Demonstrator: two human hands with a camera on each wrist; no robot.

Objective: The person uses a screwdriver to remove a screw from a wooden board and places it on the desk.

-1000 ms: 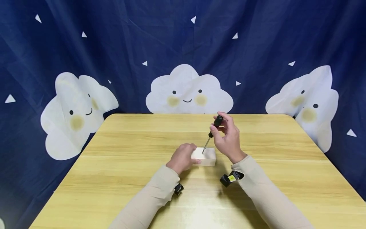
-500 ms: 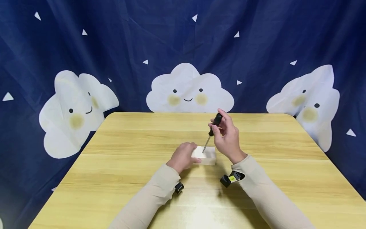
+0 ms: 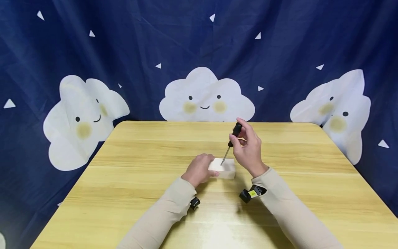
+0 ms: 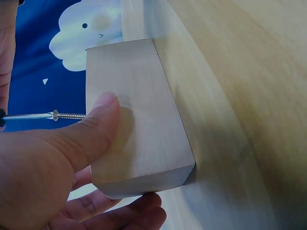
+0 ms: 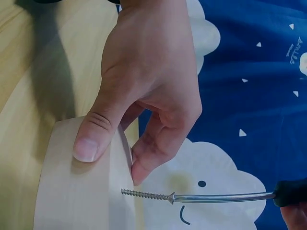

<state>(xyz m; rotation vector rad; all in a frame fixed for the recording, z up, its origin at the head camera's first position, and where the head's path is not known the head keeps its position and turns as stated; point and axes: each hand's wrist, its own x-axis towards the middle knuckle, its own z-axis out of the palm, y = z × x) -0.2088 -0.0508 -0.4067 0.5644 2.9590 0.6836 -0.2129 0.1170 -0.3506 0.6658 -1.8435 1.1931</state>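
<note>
A pale wooden block (image 3: 226, 173) lies on the table, gripped at its left end by my left hand (image 3: 200, 169). In the left wrist view the thumb presses the near face of the block (image 4: 139, 110), with the fingers round its end. A threaded screw (image 5: 146, 194) stands in the block's top face, much of its thread exposed. The tip of a screwdriver (image 3: 235, 133) with a black handle meets the screw's head. My right hand (image 3: 249, 148) holds that handle between thumb and fingers, the index fingertip near its top end. The screwdriver leans toward the upper right.
The wooden table (image 3: 140, 155) spreads around the block on every side. Behind it hangs a dark blue curtain (image 3: 140, 52) with white clouds and small triangles. A black wrist camera (image 3: 245, 196) hangs under the right sleeve, another wrist camera (image 3: 195, 203) by the left.
My right-hand fingers have shifted round the screwdriver handle, first extending and then curling back. The left hand and block stay in place on the table; the whole head view has drifted slightly.
</note>
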